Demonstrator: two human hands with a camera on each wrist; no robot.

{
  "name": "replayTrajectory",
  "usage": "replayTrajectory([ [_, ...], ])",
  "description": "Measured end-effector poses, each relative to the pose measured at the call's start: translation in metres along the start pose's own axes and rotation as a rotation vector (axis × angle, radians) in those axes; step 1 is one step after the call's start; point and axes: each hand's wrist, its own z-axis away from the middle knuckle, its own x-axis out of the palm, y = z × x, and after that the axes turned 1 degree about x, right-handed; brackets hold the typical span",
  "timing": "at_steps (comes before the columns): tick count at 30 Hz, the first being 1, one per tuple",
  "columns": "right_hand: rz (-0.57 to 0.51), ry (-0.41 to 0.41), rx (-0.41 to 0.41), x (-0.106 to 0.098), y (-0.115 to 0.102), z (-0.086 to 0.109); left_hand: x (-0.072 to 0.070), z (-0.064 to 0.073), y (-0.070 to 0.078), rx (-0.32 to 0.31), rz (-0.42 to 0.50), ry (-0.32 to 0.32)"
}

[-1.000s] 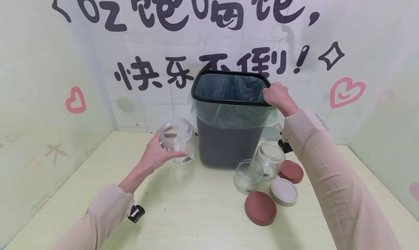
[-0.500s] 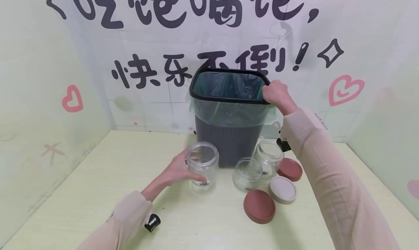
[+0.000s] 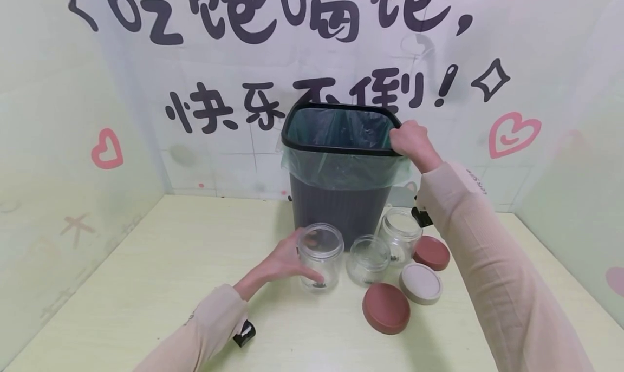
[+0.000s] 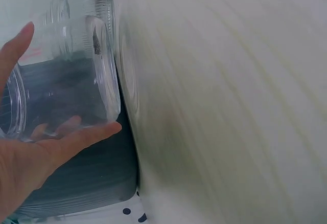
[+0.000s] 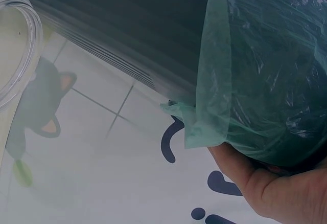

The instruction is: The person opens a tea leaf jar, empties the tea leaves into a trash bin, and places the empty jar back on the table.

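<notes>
My left hand (image 3: 284,262) holds a clear jar (image 3: 320,257) upright in front of the bin, thumb on the near side and fingers behind. In the left wrist view the jar's base (image 4: 108,83) is close to the table; whether it touches, I cannot tell. My right hand (image 3: 411,142) grips the right side of the black rim of a dark trash bin (image 3: 326,204). A green bag (image 5: 271,75) lines the bin and hangs over its rim. Two more clear jars, one short (image 3: 368,261) and one taller (image 3: 402,234), stand lidless right of the held jar.
Beside the jars lie a front red lid (image 3: 386,308), a whitish lid (image 3: 421,284) and a rear red lid (image 3: 431,252). Behind the bin rises a wall (image 3: 234,171) with printed characters. Side walls flank the pale table (image 3: 122,269).
My left hand has brought the jar down and to the right, from beside the bin to in front of it, near the short jar. The right hand keeps its hold on the rim.
</notes>
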Motion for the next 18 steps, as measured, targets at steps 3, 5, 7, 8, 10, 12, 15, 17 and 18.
replayTrajectory([
  [3, 0.003, 0.003, -0.004, 0.0, 0.0, 0.0, 0.003, -0.002, -0.001, 0.012, -0.004, -0.007],
  [5, 0.005, 0.007, -0.009, 0.0, 0.001, 0.0, 0.005, -0.002, -0.002, 0.021, -0.003, -0.013],
  [7, 0.005, 0.008, -0.009, 0.001, 0.001, 0.0, 0.007, -0.002, -0.003, 0.021, -0.001, -0.012],
  [8, 0.005, 0.009, -0.009, 0.001, 0.001, 0.0, 0.007, -0.002, -0.003, 0.02, 0.001, -0.011],
  [10, 0.003, 0.006, -0.007, 0.001, 0.001, -0.001, 0.009, -0.002, -0.004, 0.015, 0.004, -0.004],
  [12, -0.007, 0.003, 0.0, 0.001, 0.001, 0.0, 0.01, -0.002, -0.004, 0.013, 0.002, 0.003],
  [15, -0.023, 0.004, 0.01, 0.001, 0.001, 0.0, 0.012, -0.002, -0.003, 0.014, -0.002, 0.012],
  [17, -0.028, 0.007, 0.013, 0.001, 0.001, 0.0, 0.013, -0.003, -0.003, 0.006, -0.007, 0.02],
  [18, -0.029, 0.008, 0.011, 0.002, 0.001, 0.0, 0.013, -0.003, -0.002, -0.004, -0.009, 0.024],
])
